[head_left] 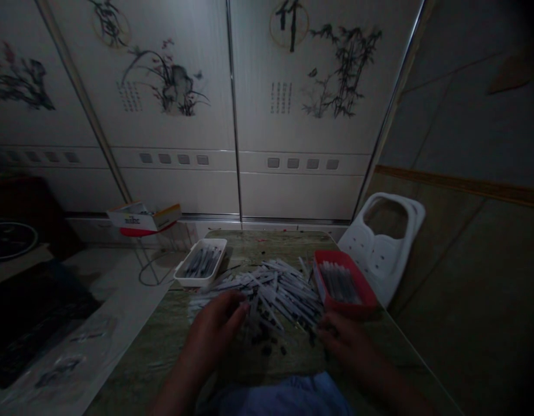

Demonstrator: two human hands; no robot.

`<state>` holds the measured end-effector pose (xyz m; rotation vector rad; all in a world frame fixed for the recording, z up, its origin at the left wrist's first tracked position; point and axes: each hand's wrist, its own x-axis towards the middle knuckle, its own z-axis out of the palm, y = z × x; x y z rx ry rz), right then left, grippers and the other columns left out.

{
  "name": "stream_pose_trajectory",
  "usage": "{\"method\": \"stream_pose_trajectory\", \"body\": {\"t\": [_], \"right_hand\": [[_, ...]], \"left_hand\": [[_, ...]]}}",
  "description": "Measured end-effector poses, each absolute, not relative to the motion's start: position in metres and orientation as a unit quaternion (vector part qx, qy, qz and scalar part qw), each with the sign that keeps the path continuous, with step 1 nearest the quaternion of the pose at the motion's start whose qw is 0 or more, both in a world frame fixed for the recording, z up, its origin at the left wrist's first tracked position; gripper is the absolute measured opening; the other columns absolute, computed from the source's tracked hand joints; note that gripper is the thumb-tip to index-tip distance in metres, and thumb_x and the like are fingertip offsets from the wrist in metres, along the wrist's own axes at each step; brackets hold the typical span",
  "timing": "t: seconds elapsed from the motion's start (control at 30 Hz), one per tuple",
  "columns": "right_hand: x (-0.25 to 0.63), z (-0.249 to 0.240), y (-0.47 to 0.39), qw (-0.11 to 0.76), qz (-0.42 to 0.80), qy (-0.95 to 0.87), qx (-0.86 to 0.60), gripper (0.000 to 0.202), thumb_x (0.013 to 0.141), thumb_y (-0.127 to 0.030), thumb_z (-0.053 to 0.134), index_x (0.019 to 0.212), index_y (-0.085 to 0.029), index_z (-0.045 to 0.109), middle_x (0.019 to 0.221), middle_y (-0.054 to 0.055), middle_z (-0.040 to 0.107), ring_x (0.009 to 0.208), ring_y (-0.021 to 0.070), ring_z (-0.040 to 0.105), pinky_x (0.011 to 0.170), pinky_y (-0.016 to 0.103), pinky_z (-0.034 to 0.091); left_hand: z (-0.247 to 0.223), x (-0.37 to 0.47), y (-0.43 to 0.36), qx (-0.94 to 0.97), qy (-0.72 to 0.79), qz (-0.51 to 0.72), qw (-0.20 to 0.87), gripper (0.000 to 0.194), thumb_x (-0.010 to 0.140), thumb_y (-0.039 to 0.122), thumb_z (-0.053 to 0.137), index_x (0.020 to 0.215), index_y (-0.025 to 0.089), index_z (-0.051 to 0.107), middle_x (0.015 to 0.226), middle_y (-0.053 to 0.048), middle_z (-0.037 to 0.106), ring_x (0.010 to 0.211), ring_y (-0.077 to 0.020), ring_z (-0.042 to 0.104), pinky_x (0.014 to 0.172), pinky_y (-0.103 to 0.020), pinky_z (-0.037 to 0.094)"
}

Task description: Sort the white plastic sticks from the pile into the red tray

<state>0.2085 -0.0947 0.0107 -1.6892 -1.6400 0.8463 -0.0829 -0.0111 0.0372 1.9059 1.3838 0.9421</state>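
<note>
On the table lies a loose pile of slim, whitish pen-like sticks point(275, 286), with small black pieces point(267, 350) scattered at its near side. My left hand point(217, 323) is at the pile's near left, thumb and fingers pinched together; what is between the tips is too dim to make out. At the right edge of the pile, close to the red basket point(366, 289), my right hand point(342, 336) has its fingers curled closed, and their contents are hidden. That basket holds a row of pale, translucent tubes point(340, 282). A white tray point(195, 282) with more slim dark-and-clear sticks stands at the far left.
Beyond the table's right edge leans a white folding chair point(375, 254). A printed cardboard box point(141, 221) sits on a red stool at the left. White sliding panels point(171, 133) close off the far side. Blue cloth point(288, 396) shows at the near edge. The light is dim.
</note>
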Motion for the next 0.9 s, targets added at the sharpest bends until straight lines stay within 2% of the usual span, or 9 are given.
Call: {"method": "stream_pose_trajectory", "body": {"t": [0.07,0.17,0.27,0.4,0.6,0.9], "right_hand": [[0.207,0.010,-0.079,0.311,0.287,-0.626,-0.655,0.022,0.091,-0.033,0.047,0.090,-0.018,0.063,0.082,0.002,0.068,0.078,0.0197,0.064,0.067,0.028,0.043],[0.206,0.005,-0.058,0.269,0.225,-0.636,-0.687,0.020,0.092,-0.029,0.045,0.091,-0.019,0.062,0.086,0.003,0.069,0.082,0.0200,0.065,0.069,0.027,0.042],[0.200,-0.001,-0.039,0.220,0.195,-0.636,-0.714,0.016,0.091,-0.025,0.047,0.089,-0.020,0.062,0.085,0.003,0.070,0.080,0.0186,0.064,0.067,0.025,0.039],[0.185,-0.008,-0.019,0.185,0.176,-0.638,-0.727,0.008,0.086,-0.020,0.055,0.087,-0.021,0.063,0.085,0.004,0.072,0.081,0.0185,0.065,0.065,0.026,0.034],[0.165,-0.014,-0.011,0.145,0.134,-0.645,-0.738,0.006,0.086,-0.022,0.058,0.087,-0.021,0.064,0.088,0.006,0.073,0.084,0.0218,0.067,0.063,0.029,0.028],[0.166,-0.022,-0.013,0.145,0.123,-0.645,-0.740,0.007,0.089,-0.024,0.056,0.085,-0.022,0.061,0.087,0.006,0.073,0.082,0.0209,0.067,0.064,0.029,0.029]], "left_hand": [[0.040,-0.077,-0.005,0.641,0.527,0.450,0.330,0.032,0.083,0.051,0.065,0.100,0.024,0.072,0.101,-0.007,0.075,0.095,-0.0255,0.068,0.080,-0.033,0.049],[0.041,-0.064,-0.003,0.513,0.521,0.541,0.416,0.040,0.080,0.053,0.069,0.105,0.022,0.071,0.098,-0.008,0.075,0.089,-0.0235,0.067,0.072,-0.031,0.048],[0.038,-0.048,-0.004,0.421,0.500,0.576,0.491,0.044,0.079,0.053,0.072,0.110,0.022,0.069,0.101,-0.007,0.073,0.086,-0.0198,0.064,0.067,-0.028,0.045],[0.031,-0.038,-0.001,0.323,0.469,0.603,0.559,0.044,0.076,0.048,0.076,0.111,0.023,0.067,0.103,-0.005,0.071,0.084,-0.0160,0.062,0.067,-0.026,0.044],[0.021,-0.037,0.008,0.274,0.479,0.599,0.580,0.041,0.073,0.044,0.079,0.105,0.021,0.067,0.097,-0.004,0.070,0.081,-0.0154,0.061,0.067,-0.027,0.044],[-0.004,-0.035,0.019,0.295,0.513,0.575,0.565,0.045,0.072,0.049,0.079,0.105,0.020,0.068,0.100,-0.006,0.072,0.082,-0.0169,0.063,0.069,-0.028,0.044]]}}
